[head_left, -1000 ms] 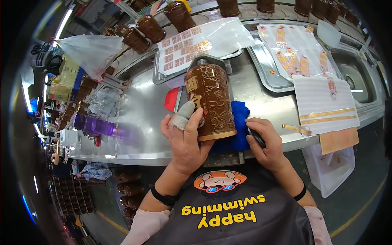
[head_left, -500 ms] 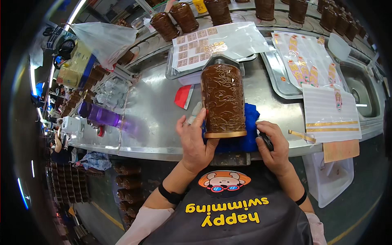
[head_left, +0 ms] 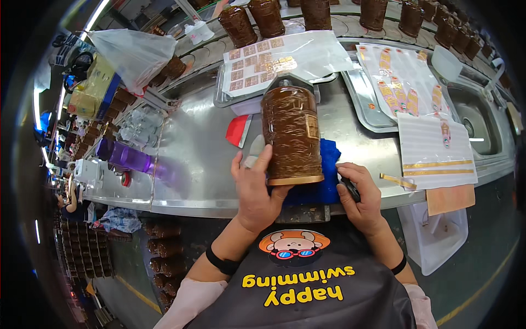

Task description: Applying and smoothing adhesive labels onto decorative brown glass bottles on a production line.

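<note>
A brown glazed bottle (head_left: 290,131) with a raised pattern, a gold base band and a small tan label panel on its right side leans away from me, neck toward the trays. My left hand (head_left: 257,192) grips its lower left, thumb under the gold base and fingers along the side. Under and behind the bottle lies a bright blue cloth (head_left: 330,164). To the right of the bottle, my right hand (head_left: 361,194) is closed around a small black object (head_left: 349,189), mostly hidden by the fingers. A whitish item (head_left: 255,149) sits behind my left fingers.
Beyond the bottle, a metal tray (head_left: 219,97) bears a sheet of brown square stickers (head_left: 252,63). Another tray (head_left: 378,125) holds decorative stickers, beside gold strips (head_left: 438,168). A red scraper (head_left: 237,130) lies left. Brown bottles (head_left: 318,15) line the conveyor; a sink (head_left: 475,123) is far right.
The bottle has turned in my left hand, bringing its label panel into view on the right side. Bottles on the conveyor have shifted right. My right hand keeps the black object.
</note>
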`<state>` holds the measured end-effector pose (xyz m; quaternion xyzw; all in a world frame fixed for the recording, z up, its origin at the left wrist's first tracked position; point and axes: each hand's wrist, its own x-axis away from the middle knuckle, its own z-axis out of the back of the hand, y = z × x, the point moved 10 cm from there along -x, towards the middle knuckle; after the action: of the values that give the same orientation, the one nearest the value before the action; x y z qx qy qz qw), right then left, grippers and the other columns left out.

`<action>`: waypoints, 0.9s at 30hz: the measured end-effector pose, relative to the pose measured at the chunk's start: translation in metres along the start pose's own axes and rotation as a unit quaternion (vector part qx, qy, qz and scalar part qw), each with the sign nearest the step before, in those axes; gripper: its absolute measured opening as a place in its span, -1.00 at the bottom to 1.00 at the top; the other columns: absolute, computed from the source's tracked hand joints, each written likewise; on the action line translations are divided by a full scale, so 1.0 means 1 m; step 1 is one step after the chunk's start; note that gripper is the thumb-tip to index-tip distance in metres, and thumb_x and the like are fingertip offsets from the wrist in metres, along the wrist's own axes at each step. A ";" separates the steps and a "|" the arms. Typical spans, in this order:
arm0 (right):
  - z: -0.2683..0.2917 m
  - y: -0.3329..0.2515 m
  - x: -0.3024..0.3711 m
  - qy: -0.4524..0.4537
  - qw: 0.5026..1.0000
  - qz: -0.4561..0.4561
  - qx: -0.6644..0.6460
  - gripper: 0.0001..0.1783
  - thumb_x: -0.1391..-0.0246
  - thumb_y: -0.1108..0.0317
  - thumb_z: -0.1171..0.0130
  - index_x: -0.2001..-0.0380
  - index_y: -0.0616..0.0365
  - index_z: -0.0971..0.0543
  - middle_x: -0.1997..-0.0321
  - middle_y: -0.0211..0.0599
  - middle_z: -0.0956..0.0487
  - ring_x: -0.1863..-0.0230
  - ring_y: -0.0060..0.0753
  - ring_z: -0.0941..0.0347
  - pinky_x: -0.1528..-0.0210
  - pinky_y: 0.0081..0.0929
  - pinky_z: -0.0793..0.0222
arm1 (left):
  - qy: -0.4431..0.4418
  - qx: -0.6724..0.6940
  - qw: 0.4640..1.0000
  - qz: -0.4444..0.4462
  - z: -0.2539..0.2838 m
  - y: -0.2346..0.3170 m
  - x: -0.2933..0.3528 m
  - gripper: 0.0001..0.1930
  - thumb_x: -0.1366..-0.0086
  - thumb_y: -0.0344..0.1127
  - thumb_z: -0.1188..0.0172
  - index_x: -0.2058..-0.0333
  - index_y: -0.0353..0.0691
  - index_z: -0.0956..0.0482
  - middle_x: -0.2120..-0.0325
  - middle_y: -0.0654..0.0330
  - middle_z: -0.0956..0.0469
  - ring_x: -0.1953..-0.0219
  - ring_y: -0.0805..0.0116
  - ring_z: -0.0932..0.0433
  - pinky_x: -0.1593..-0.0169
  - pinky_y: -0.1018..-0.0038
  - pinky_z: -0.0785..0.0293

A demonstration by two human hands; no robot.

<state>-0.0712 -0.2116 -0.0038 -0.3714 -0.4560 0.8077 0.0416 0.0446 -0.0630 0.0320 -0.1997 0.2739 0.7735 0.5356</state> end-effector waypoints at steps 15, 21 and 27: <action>0.001 -0.001 0.000 0.007 1.000 0.009 0.011 -0.67 -0.02 0.57 -0.20 0.09 0.30 -0.48 0.08 0.02 -0.53 0.07 -0.03 -0.48 0.00 -0.33 -0.40 | 0.018 0.118 0.991 0.061 -0.003 -0.014 0.009 -0.36 -0.35 -0.03 -0.07 -0.15 -0.50 -0.24 -0.08 -0.16 -0.37 -0.14 -0.10 -0.31 -0.24 0.15 -0.14; 0.006 0.007 0.005 0.024 0.999 -0.027 -0.020 -0.70 -0.09 0.52 -0.17 0.08 0.32 -0.47 0.08 0.01 -0.53 0.06 -0.11 -0.49 0.00 -0.37 -0.38 | 0.017 0.133 0.989 0.064 -0.004 -0.014 0.010 -0.38 -0.38 -0.06 -0.02 -0.19 -0.50 -0.20 -0.09 -0.15 -0.35 -0.13 -0.07 -0.31 -0.23 0.18 -0.16; 0.015 0.014 0.009 0.075 0.991 -0.067 -0.086 -0.73 -0.19 0.40 -0.13 0.09 0.31 -0.45 0.16 -0.12 -0.54 0.19 -0.34 -0.48 0.09 -0.50 -0.38 | -0.034 0.078 0.993 0.083 -0.003 -0.010 0.009 -0.40 -0.35 -0.10 -0.09 -0.15 -0.49 -0.24 -0.05 -0.13 -0.37 -0.08 -0.06 -0.33 -0.21 0.15 -0.16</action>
<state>-0.0833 -0.2261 -0.0152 -0.4020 -0.5431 0.7307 0.0974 0.0511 -0.0553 0.0219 -0.1073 0.3304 0.7978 0.4928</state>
